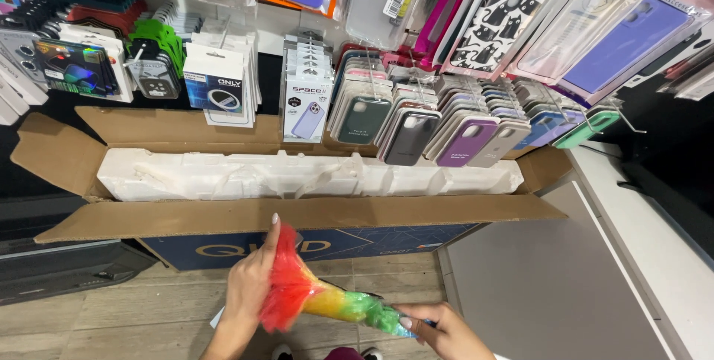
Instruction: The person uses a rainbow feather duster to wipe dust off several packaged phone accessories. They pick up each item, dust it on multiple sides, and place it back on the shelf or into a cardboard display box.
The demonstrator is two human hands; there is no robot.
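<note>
My right hand [442, 330] grips the handle end of a rainbow feather duster [327, 302], low in the view. The duster's red head fans out to the left, with yellow and green bands toward the handle. My left hand [249, 285] presses against the red fluffy end, fingers wrapped around it. Both hands hover above the wooden floor, in front of a long open cardboard box [297, 215] with white foam packing [297, 174] inside.
Behind the box, racks hold several packaged phone cases [416, 126] and boxed accessories [219, 81]. More cases hang on the wall [520, 10] above. A grey cabinet top [550, 285] stands at right. Dark flat equipment [67, 263] lies at left.
</note>
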